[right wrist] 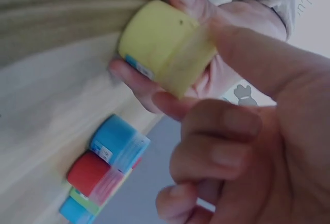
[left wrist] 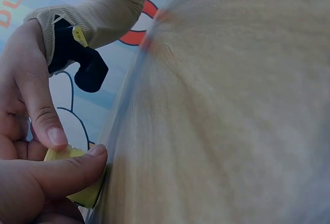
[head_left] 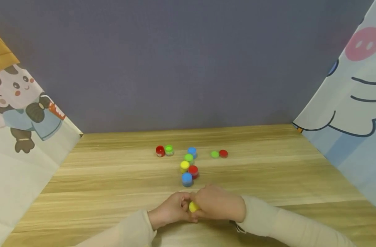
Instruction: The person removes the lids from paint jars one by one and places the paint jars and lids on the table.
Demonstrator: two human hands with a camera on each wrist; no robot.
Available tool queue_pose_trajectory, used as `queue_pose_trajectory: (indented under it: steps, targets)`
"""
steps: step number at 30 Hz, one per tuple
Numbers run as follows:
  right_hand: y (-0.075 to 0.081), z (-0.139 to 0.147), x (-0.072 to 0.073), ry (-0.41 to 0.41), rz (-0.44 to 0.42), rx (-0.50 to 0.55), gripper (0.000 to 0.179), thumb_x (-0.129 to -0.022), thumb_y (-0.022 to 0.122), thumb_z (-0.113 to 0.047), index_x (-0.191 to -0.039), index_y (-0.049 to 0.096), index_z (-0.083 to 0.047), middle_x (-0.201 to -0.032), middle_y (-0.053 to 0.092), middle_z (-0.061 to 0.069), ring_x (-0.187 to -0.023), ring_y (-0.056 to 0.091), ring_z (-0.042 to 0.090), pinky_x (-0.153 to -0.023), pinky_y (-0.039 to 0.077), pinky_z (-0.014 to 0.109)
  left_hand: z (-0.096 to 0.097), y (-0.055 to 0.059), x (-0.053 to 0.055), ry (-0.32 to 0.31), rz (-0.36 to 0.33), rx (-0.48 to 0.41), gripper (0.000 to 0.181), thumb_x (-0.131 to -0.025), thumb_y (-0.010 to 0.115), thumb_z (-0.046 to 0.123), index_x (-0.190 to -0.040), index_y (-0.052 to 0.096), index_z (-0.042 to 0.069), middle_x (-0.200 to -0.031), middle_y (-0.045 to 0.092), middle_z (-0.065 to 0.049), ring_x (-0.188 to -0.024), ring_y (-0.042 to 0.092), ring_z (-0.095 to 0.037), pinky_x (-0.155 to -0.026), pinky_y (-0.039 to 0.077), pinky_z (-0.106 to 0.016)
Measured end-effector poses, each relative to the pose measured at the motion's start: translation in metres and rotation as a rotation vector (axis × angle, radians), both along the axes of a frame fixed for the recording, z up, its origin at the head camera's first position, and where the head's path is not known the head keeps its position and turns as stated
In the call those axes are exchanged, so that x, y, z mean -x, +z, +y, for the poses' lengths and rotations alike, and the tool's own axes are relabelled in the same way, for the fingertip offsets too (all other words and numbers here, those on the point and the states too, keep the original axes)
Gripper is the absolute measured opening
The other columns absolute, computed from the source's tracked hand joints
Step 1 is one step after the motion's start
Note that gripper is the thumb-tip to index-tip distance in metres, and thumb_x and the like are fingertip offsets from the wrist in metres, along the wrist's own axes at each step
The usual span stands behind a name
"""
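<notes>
Yellow jar (right wrist: 157, 38) | woodgrain table (head_left: 113, 178) | grey backdrop (head_left: 188, 68) behind | cartoon cloths (head_left: 48, 147) either side

Behind the held jar (head_left: 193, 207), clustered jars (head_left: 186, 179) stand left of two lids (head_left: 223, 153).

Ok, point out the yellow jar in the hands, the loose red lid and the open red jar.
Yellow jar (right wrist: 159, 41), right wrist view: side of its body.
Loose red lid (head_left: 223, 153), head view: its upward face.
Open red jar (head_left: 160, 153), head view: front wall, below the rim.
</notes>
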State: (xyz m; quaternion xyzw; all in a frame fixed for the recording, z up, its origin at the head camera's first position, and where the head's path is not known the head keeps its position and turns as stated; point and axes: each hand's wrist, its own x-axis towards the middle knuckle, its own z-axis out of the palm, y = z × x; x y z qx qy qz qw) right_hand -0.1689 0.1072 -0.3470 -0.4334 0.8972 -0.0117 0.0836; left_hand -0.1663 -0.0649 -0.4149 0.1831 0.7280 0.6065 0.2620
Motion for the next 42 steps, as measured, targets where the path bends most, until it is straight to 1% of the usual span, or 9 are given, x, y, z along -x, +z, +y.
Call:
queue_pose_trajectory:
  steps: [3,7,9,14,17,22,27,36,42]
  targets:
    - [0.003,0.0,0.0,0.009,0.0,-0.05,0.035,-0.084,0.067,-0.038,-0.109,0.062,-0.014,-0.053,0.033,-0.01,-0.049,0.029,0.004,-0.06,0.038,0.021,0.0,0.0,0.0,0.011,0.013,0.029,0.043,-0.067,0.077,-0.01,-0.105,0.066,0.006,-0.056,0.047,0.003,-0.047,0.035,-0.005,-0.043,0.028,-0.015]
    - [0.006,0.0,0.0,0.02,0.014,-0.107,0.052,-0.086,0.066,-0.033,-0.134,0.052,-0.02,-0.054,0.036,-0.01,-0.049,0.03,0.004,-0.064,0.041,0.023,0.001,0.001,0.001,0.019,0.023,0.058,0.041,-0.067,0.079,-0.007,-0.103,0.067,0.007,-0.055,0.042,0.004,-0.047,0.032,-0.006,-0.043,0.026,-0.016]
    - [0.007,0.0,-0.001,0.042,0.041,-0.13,0.052,-0.086,0.067,-0.027,-0.135,0.05,-0.021,-0.054,0.037,-0.01,-0.05,0.031,0.004,-0.063,0.04,0.022,0.001,0.001,0.001,0.021,0.029,0.062,0.038,-0.066,0.079,-0.007,-0.1,0.067,0.007,-0.054,0.042,0.004,-0.047,0.032,-0.006,-0.043,0.026,-0.016]
    - [0.008,0.003,-0.001,0.075,0.053,-0.102,0.047,-0.086,0.067,-0.016,-0.13,0.052,-0.022,-0.053,0.035,-0.009,-0.049,0.03,0.005,-0.059,0.037,0.022,0.001,0.001,0.0,0.02,0.04,0.057,0.036,-0.066,0.08,-0.006,-0.097,0.067,0.006,-0.054,0.042,0.005,-0.046,0.032,-0.004,-0.042,0.026,-0.016]
    - [0.006,0.004,-0.001,0.044,0.009,-0.011,0.043,-0.085,0.069,-0.028,-0.125,0.056,-0.019,-0.056,0.037,-0.012,-0.051,0.033,0.003,-0.061,0.038,0.023,-0.001,0.002,0.0,0.011,0.052,0.054,0.041,-0.067,0.079,-0.006,-0.104,0.066,0.004,-0.054,0.041,0.005,-0.046,0.032,-0.004,-0.042,0.026,-0.016]
    - [-0.002,0.001,-0.003,-0.056,0.01,0.138,0.03,-0.087,0.062,-0.046,-0.085,0.061,-0.016,-0.055,0.037,-0.012,-0.049,0.036,0.002,-0.05,0.037,0.021,-0.001,0.003,0.0,-0.004,0.038,0.017,0.045,-0.069,0.076,-0.008,-0.111,0.064,0.001,-0.059,0.05,0.003,-0.052,0.041,-0.003,-0.049,0.037,-0.014]
    - [-0.009,-0.001,-0.006,-0.124,0.101,0.144,0.044,-0.089,0.057,-0.048,-0.059,0.048,-0.018,-0.051,0.034,-0.01,-0.045,0.031,0.004,-0.042,0.029,0.02,0.001,0.003,-0.001,0.006,0.054,0.037,0.034,-0.068,0.078,-0.006,-0.099,0.065,0.003,-0.056,0.046,0.005,-0.05,0.039,-0.003,-0.048,0.035,-0.014]
    - [-0.009,-0.003,-0.007,-0.152,0.062,0.131,0.039,-0.088,0.06,-0.043,-0.061,0.05,-0.017,-0.052,0.036,-0.009,-0.047,0.032,0.004,-0.041,0.03,0.021,0.001,0.001,0.0,0.004,0.045,0.033,0.029,-0.067,0.077,-0.007,-0.091,0.064,0.003,-0.055,0.045,0.004,-0.048,0.038,-0.004,-0.045,0.032,-0.015]
    - [-0.005,-0.004,-0.005,-0.144,0.003,0.121,0.03,-0.085,0.065,-0.034,-0.066,0.053,-0.014,-0.055,0.037,-0.008,-0.048,0.032,0.004,-0.041,0.03,0.02,0.0,0.002,0.0,-0.016,0.02,-0.005,0.033,-0.068,0.075,-0.01,-0.098,0.064,0.0,-0.057,0.05,0.002,-0.05,0.041,-0.003,-0.047,0.035,-0.014]
